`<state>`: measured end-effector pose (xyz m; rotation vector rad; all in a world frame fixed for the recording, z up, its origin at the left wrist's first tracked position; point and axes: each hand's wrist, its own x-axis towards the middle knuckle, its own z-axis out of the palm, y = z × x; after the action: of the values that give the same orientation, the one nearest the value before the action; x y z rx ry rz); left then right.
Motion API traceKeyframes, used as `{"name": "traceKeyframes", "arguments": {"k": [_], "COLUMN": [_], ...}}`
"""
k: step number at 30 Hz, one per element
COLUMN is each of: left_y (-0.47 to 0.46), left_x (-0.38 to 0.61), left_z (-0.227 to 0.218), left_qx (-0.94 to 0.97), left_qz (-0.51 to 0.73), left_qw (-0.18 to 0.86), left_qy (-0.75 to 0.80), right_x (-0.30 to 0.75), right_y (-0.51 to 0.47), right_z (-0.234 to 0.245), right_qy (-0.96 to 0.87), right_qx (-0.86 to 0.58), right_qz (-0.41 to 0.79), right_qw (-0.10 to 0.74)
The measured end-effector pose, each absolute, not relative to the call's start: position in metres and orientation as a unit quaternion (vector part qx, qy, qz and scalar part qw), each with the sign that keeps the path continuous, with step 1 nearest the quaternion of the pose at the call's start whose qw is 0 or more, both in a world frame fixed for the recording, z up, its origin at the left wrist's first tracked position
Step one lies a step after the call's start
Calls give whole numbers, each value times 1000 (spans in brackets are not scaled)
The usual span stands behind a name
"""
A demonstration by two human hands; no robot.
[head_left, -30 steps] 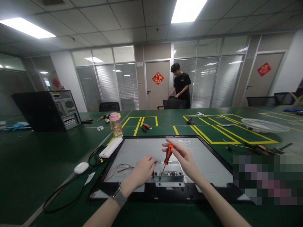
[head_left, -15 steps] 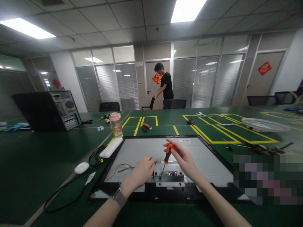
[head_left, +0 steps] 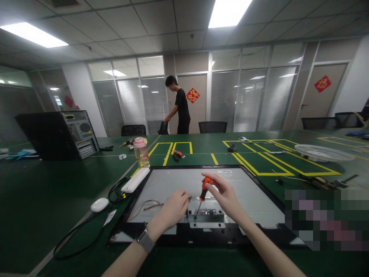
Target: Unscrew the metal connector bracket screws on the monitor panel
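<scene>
At the far left a PC case (head_left: 62, 132) stood on the green table (head_left: 43, 200), well apart from the work. Nearer, a black cable (head_left: 77, 234) looped across the table towards a white mouse (head_left: 99, 204). A white bar (head_left: 135, 180) lay along the left edge of the panel (head_left: 173, 184), with a pink-capped bottle (head_left: 141, 152) just behind it. The panel lay flat before the person, grey back up, black-rimmed. Thin wires (head_left: 145, 206) ran over its lower left part.

The left hand (head_left: 173, 209), a watch (head_left: 145, 241) on its wrist, rested on the panel. Its fingers were bent, with their tips at the left end of a metal bracket (head_left: 209, 217); whether it pinched anything could not be told. The bracket sat at the middle of the panel's near edge. The screwdriver (head_left: 204, 192) stood tilted over it, orange-and-black handle up and to the right, tip down on the bracket's left part. The right hand (head_left: 226, 196) grasped the handle between thumb and fingers, from the right.

Far behind, a person (head_left: 180, 105) in black bent over a chair (head_left: 163, 128) by the glass wall. To the right a white fan grille (head_left: 323, 152) lay on the table among yellow lines (head_left: 259, 163).
</scene>
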<state>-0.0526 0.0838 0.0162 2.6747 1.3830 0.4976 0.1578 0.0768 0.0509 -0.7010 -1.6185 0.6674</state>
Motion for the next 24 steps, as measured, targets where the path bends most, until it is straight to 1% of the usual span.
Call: {"name": "traceKeyframes", "arguments": {"k": [2, 4, 8, 10, 15, 17, 21, 24], "left_y": [84, 84, 87, 87, 85, 84, 85, 86], "left_x": [-53, -53, -54, -53, -53, -53, -54, -54], "left_z": [16, 15, 12, 12, 16, 16, 14, 12], "left_qx": [876, 877, 878, 877, 879, 877, 876, 877], "left_qz": [166, 168, 167, 162, 152, 159, 167, 169], "left_qw": [45, 43, 32, 29, 44, 44, 37, 36], "left_qy": [451, 448, 448, 451, 451, 452, 450, 448], "right_x": [158, 159, 158, 157, 157, 158, 157, 157], "right_y": [78, 77, 73, 72, 76, 76, 72, 72], "right_z": [50, 52, 55, 54, 53, 54, 58, 58], "right_qy": [-694, -696, -691, -685, -679, -681, -679, -670], "right_qx": [-313, -309, -273, -271, -313, -318, -284, -276], "right_qz": [259, 263, 347, 361, 274, 267, 345, 360], "right_qw": [595, 593, 572, 572, 605, 604, 583, 588]}}
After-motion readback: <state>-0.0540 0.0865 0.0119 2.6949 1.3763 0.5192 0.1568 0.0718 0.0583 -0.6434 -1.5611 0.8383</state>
